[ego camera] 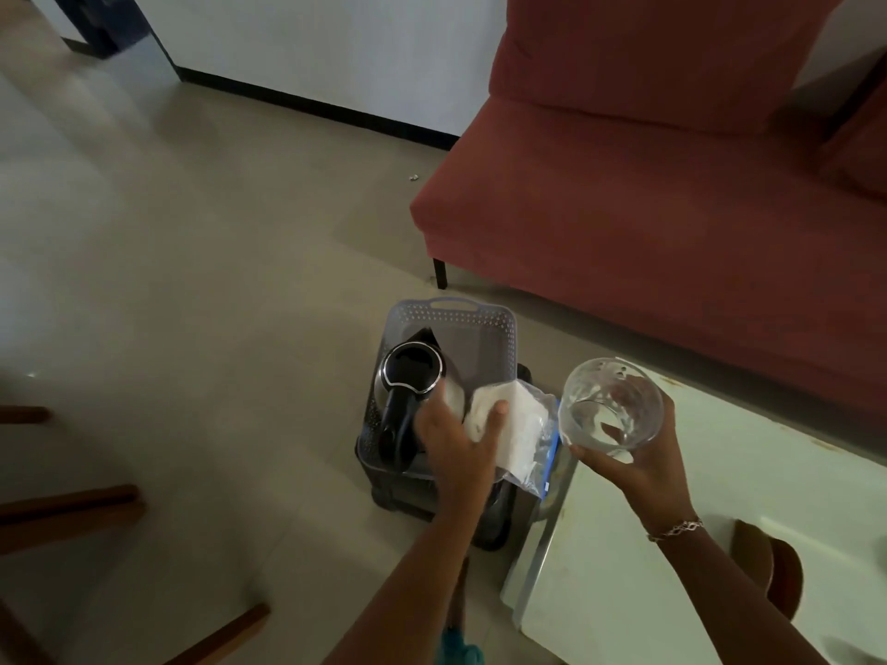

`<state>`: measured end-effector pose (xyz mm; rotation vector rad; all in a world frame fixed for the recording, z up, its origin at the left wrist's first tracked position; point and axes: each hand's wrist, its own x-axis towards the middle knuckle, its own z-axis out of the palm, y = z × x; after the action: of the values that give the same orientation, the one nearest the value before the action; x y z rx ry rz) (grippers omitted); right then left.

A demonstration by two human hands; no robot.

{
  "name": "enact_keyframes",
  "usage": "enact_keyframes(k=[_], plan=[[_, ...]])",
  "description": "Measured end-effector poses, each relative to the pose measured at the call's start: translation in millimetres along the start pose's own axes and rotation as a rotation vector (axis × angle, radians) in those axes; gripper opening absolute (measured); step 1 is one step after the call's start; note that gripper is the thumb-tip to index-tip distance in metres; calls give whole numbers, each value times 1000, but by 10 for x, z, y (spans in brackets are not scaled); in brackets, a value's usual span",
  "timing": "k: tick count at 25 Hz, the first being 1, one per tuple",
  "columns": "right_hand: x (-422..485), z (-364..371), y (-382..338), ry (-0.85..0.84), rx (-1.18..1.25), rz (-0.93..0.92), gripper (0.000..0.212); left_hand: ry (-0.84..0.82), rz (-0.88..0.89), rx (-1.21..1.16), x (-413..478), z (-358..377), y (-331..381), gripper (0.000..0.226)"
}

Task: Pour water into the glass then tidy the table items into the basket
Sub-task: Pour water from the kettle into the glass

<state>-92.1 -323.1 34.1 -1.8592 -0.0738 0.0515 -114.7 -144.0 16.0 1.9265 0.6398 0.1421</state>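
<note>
A grey perforated basket (pixel 456 319) stands on a dark stool-like stand on the floor, left of the white table (pixel 720 544). Inside it at the left sits a black-and-steel kettle (pixel 408 376). My left hand (pixel 461 443) grips a clear plastic bag of white powder (pixel 513 424) over the basket's right side. To the right, my right hand (pixel 643 467) holds a clear glass (pixel 609 405) with some water in it, above the table's left edge.
A red sofa (pixel 648 208) fills the upper right behind the basket and table. Wooden chair legs (pixel 72 515) jut in at the lower left. A brown round object (pixel 777 573) lies on the table at the lower right. Tiled floor spreads to the left.
</note>
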Motion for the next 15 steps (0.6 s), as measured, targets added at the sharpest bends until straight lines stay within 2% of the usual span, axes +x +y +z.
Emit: enact_keyframes(k=[2, 3, 4, 7, 10, 12, 15], plan=[[-16, -2, -26, 1, -8, 15, 95, 290, 25, 306, 134, -172, -324, 101], [-22, -1, -34, 3, -6, 21, 98, 356, -33, 395, 191, -258, -457, 99], [-27, -3, -36, 3, -9, 24, 100, 348, -136, 426, 236, -337, -541, 96], [-13, -6, -46, -3, -26, 17, 102, 168, -358, 400, 378, -446, -765, 87], [41, 48, -96, -1, -19, 42, 103, 54, -424, 263, 547, -482, -908, 71], [74, 103, -129, 25, -6, 52, 94, 0, -468, 157, 639, -509, -975, 61], [54, 106, -184, 39, 5, 50, 90, 2, -464, 23, 617, -538, -969, 44]])
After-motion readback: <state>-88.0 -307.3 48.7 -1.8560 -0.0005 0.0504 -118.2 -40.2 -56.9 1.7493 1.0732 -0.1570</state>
